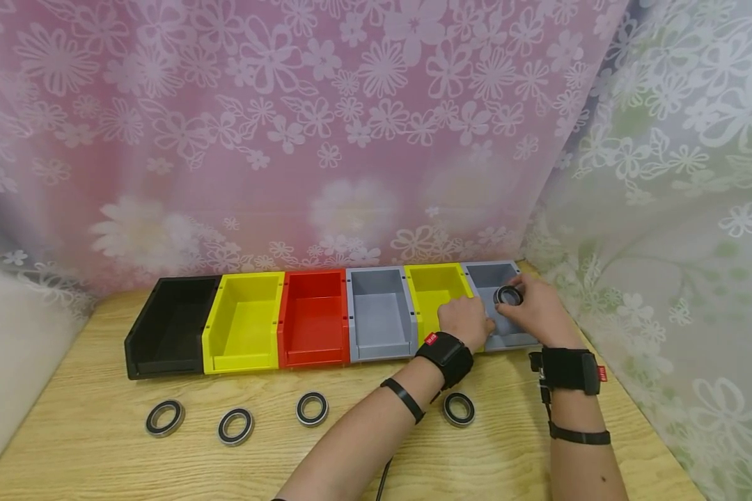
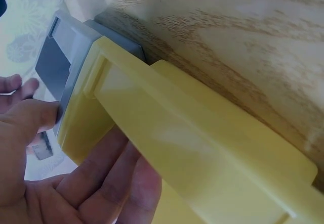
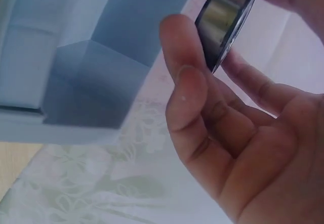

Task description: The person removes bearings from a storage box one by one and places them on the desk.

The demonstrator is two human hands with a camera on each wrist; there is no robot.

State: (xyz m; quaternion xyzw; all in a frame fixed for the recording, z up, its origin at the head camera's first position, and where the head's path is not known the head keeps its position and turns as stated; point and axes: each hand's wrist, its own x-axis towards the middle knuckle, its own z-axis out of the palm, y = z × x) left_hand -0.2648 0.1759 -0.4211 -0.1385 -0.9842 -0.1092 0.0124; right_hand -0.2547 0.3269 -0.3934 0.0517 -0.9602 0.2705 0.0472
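Note:
My right hand (image 1: 542, 309) pinches a ball bearing (image 3: 223, 24) between thumb and fingers. It holds this dark-faced metal ring over the grey bin (image 1: 507, 341) at the right end of the row. My left hand (image 1: 465, 321) grips the front of the adjoining walls where the right yellow bin (image 1: 435, 278) meets that grey bin. In the left wrist view, its thumb lies against the grey edge while the other fingers reach into the yellow bin.
Leftward along the row stand another grey bin (image 1: 379, 323), a red bin (image 1: 313, 323), a yellow bin (image 1: 244, 327) and a black bin (image 1: 166, 334). Several bearings lie before them on the wooden table (image 1: 100, 445). Flowered curtains (image 1: 351, 139) hang behind and to the right.

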